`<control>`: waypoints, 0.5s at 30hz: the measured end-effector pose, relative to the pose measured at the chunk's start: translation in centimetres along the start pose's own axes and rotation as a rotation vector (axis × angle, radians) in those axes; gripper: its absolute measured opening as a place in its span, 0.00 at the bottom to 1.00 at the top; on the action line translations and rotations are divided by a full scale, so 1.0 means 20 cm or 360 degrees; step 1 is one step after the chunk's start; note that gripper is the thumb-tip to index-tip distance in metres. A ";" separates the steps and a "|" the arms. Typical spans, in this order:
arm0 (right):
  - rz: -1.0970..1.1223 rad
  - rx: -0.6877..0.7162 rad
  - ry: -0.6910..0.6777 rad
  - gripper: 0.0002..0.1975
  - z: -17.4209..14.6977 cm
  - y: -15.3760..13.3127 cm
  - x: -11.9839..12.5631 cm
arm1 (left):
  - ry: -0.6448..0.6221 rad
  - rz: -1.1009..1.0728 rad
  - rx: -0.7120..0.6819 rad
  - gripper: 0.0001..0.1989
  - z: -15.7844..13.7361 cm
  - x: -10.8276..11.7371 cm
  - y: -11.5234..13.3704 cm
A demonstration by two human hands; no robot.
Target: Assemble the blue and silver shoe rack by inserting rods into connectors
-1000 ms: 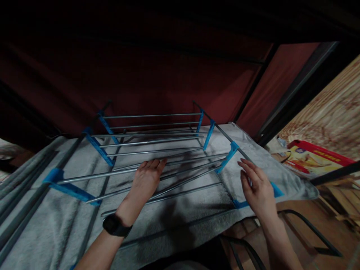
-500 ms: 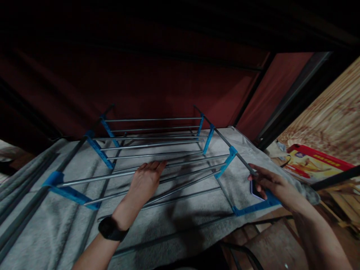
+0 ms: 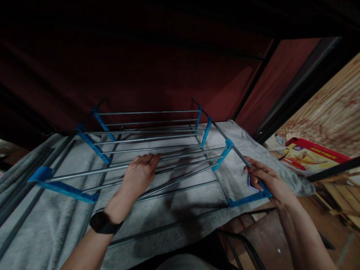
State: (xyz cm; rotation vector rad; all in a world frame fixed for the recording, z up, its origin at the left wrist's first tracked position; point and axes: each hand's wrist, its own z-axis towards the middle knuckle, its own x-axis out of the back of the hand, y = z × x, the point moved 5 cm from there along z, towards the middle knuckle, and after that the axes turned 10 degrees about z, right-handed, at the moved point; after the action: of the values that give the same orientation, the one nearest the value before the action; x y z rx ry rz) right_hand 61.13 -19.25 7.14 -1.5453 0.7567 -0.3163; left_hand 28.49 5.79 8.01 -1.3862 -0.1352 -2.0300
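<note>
A partly assembled rack of grey metal tubes and blue plastic brackets lies on a light grey cloth [image 3: 64, 225]. My left hand [image 3: 140, 174], with a dark watch at its wrist, rests over a long crosswise tube [image 3: 84, 173], fingers curled down around it. That tube runs from the left blue bracket [image 3: 67, 190] to the right one [image 3: 222, 155]. My right hand [image 3: 263, 174] closes round the near end of the right side pole [image 3: 239, 154], by the front blue bracket [image 3: 244, 198]. A thin purple-edged object [image 3: 250, 185] shows beneath its fingers; its kind is unclear.
More tubes [image 3: 30, 191] lie along the cloth's left side. A dark red panel [image 3: 157, 82] rises behind the rack. Beyond the right edge are a red and yellow box [image 3: 312, 155] and wooden pieces [image 3: 343, 200]. A dark-framed seat [image 3: 258, 232] stands in front.
The view has shifted slightly, so the rack and both hands appear a little higher and farther left. Both hands keep their places on the rack.
</note>
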 end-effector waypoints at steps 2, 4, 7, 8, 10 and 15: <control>-0.0105 0.0033 0.0003 0.25 0.01 -0.01 0.02 | 0.0157 -0.0027 -0.0001 0.20 -0.03 0.03 0.01; -0.0172 0.0037 0.0005 0.26 0.03 -0.01 0.03 | 0.0307 -0.0054 0.0003 0.20 -0.09 0.06 0.05; -0.0178 0.0026 0.0006 0.26 0.05 0.00 0.04 | 0.0433 -0.0137 -0.0108 0.20 -0.26 0.07 0.20; -0.0169 0.0024 0.0007 0.26 0.05 0.00 0.04 | 0.0427 -0.0181 -0.0198 0.21 -0.32 0.05 0.27; -0.0157 0.0028 0.0012 0.26 0.04 0.00 0.03 | 0.0273 -0.0243 -0.0397 0.24 -0.42 -0.05 0.44; -0.0235 -0.0004 0.0003 0.23 0.00 -0.01 0.01 | -0.0578 -0.0224 -0.0198 0.28 -0.52 -0.42 0.64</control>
State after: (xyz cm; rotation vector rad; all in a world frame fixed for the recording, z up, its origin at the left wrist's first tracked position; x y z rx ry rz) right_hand 61.31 -19.35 7.19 -1.6066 0.6460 -0.4259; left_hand 29.43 -4.75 -7.22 -1.8623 -0.2747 -1.9036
